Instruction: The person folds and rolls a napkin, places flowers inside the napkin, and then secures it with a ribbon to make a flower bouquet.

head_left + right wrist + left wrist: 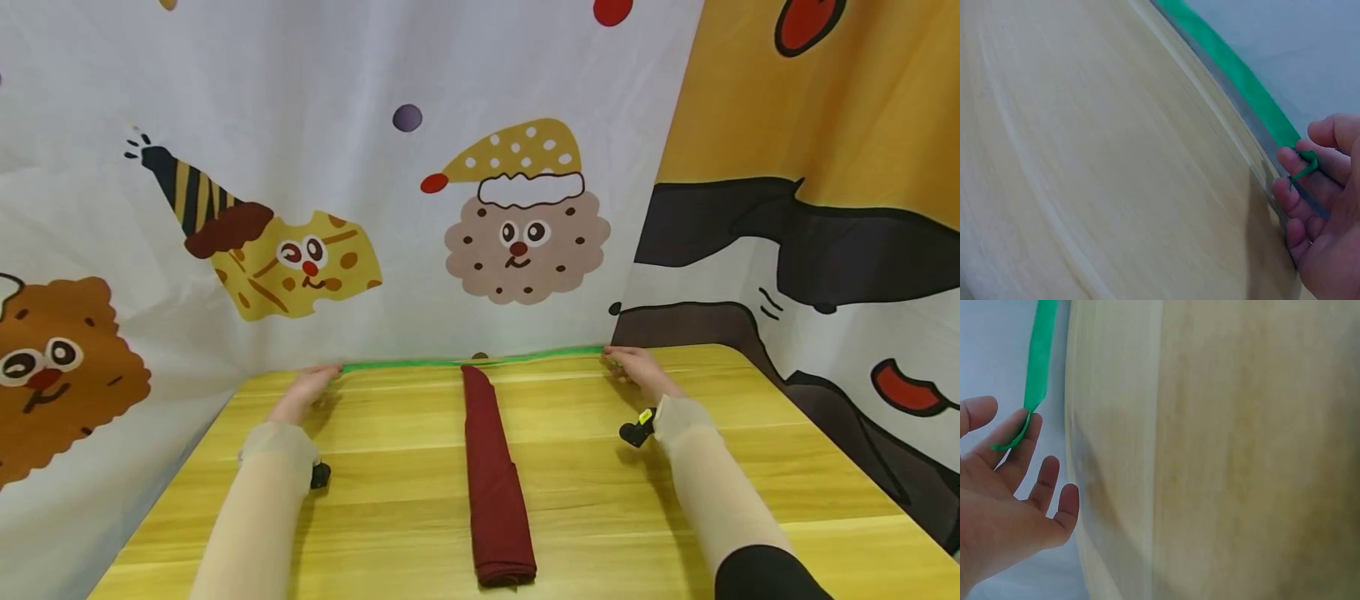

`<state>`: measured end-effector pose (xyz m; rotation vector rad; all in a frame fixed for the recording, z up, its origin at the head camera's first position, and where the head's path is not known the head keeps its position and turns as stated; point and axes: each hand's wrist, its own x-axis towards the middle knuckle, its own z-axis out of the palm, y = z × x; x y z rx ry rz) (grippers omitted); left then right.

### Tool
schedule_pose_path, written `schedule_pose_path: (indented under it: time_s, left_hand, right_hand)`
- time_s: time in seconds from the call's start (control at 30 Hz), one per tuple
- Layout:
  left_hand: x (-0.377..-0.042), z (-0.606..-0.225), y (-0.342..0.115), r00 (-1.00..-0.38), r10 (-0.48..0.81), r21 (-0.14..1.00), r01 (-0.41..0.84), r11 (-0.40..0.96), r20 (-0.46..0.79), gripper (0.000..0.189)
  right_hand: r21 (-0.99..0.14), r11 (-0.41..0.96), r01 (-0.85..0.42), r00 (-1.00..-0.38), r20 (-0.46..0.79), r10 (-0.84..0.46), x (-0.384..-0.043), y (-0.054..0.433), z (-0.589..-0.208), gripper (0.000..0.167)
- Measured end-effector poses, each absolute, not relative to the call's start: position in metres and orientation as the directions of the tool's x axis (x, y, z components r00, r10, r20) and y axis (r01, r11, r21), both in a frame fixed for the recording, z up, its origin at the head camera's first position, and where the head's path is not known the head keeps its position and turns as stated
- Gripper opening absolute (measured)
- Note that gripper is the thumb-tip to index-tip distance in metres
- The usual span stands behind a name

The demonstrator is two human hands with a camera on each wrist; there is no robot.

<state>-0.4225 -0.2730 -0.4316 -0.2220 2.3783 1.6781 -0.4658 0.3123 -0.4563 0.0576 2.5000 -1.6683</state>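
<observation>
A long green ribbon (405, 363) stretches along the far edge of the table between both hands. My left hand (306, 392) holds its left end between the index and middle fingers. In the left wrist view the ribbon narrows at those fingertips, its short tail curls over the index finger, and the thumb stands apart. My right hand (643, 372) holds the other end, which bends round between the index and middle fingers in the right wrist view. Between the forearms lies a dark red folded cloth (495, 483), long and narrow, its far tip right at the ribbon.
The wooden table (375, 500) has rounded far corners. A white curtain (337, 83) with cartoon prints hangs directly behind it, with a yellow and dark part (825, 125) at the right. Small black cameras (637, 428) sit at both wrists.
</observation>
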Motion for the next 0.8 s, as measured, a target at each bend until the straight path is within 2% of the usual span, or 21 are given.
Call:
schedule_pose_path:
  time_s: [0.2, 0.5, 0.8]
  left_hand:
    - [-0.428, -0.436, -0.270, -0.963, -0.017, 0.887, -0.254, 0.385, -0.268, 0.057]
    - [-0.432, -0.437, -0.269, -0.962, -0.021, 0.894, -0.261, 0.364, -0.273, 0.060]
    - [-0.436, -0.439, -0.268, -0.961, -0.024, 0.873, -0.260, 0.412, -0.275, 0.059]
  right_hand:
    - [-0.919, 0.379, 0.106, -0.992, -0.123, -0.020, -0.466, 0.303, -0.456, 0.049]
    - [-0.945, 0.300, 0.129, -0.991, -0.114, 0.066, -0.470, 0.299, -0.458, 0.048]
    - [-0.920, 0.377, 0.107, -0.994, -0.089, 0.066, -0.473, 0.296, -0.458, 0.038]
